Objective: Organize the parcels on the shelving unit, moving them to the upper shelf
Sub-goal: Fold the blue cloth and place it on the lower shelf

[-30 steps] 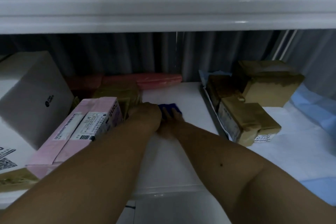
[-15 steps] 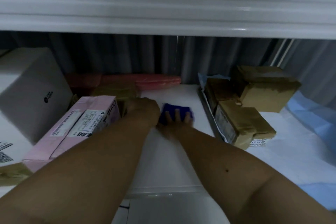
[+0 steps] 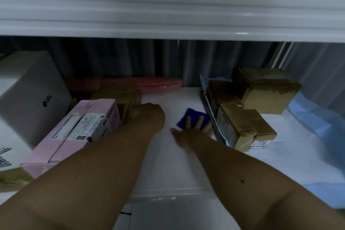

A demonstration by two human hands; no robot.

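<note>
Parcels crowd this lower shelf on both sides of me, and the upper shelf hangs just overhead as a white lip across the top of my view. My right hand lies on a small blue packet in the open middle of the shelf, fingers fairly straight and spread across its near edge, thumb out to the left; I am pressing on it, not yet curled around it. The packet sits flat, just beside the brown boxes stacked on my right. My left hand reaches behind the far end of the pink box, against a brown parcel there. I see only the back of that hand, so I cannot tell whether its fingers are gripping anything. A white box stands further left, and a red package lies along the back.

I judge the step in hand to be picking up the blue packet. Next I would need to get my fingers under or around it, since it is thin and lies flat on a smooth surface; sliding it toward me may help. Then I must draw it out clear of the lip above before lifting, or my knuckles will strike the upper shelf.
</note>
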